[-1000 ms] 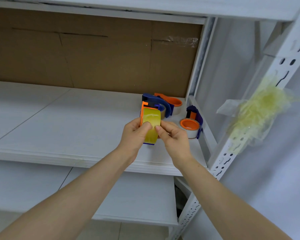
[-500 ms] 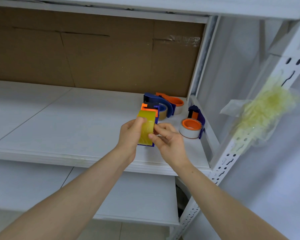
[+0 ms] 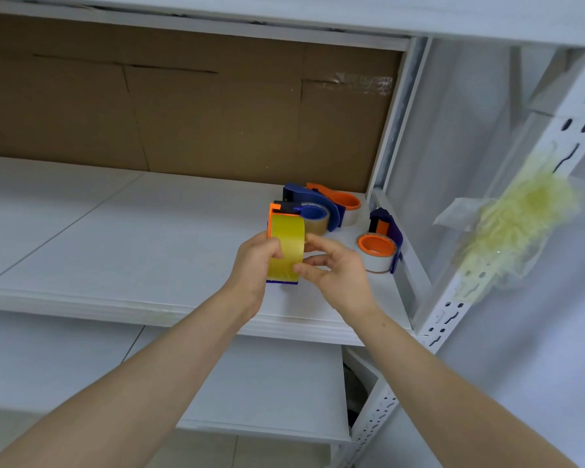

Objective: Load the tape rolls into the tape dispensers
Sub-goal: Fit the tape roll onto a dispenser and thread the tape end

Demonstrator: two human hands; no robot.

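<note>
Above the white shelf (image 3: pixel 115 231), the left hand (image 3: pixel 257 261) grips the yellow roll (image 3: pixel 286 248) from its left side, thumb across the face. The roll sits upright in an orange-and-blue dispenser (image 3: pixel 274 211), whose frame shows above and below it. The right hand (image 3: pixel 338 268) meets it from the right, thumb and forefinger pinching the roll's edge and the other fingers loosely curled. Behind the hands, on the shelf, lie a blue dispenser (image 3: pixel 318 204) with a brownish roll and an orange one (image 3: pixel 347 201), and further right a third (image 3: pixel 377 251) with an orange core. All three look loaded. The held one seems the last, with its roll apparently seated. Whether the tape end is threaded cannot be told.
</note>
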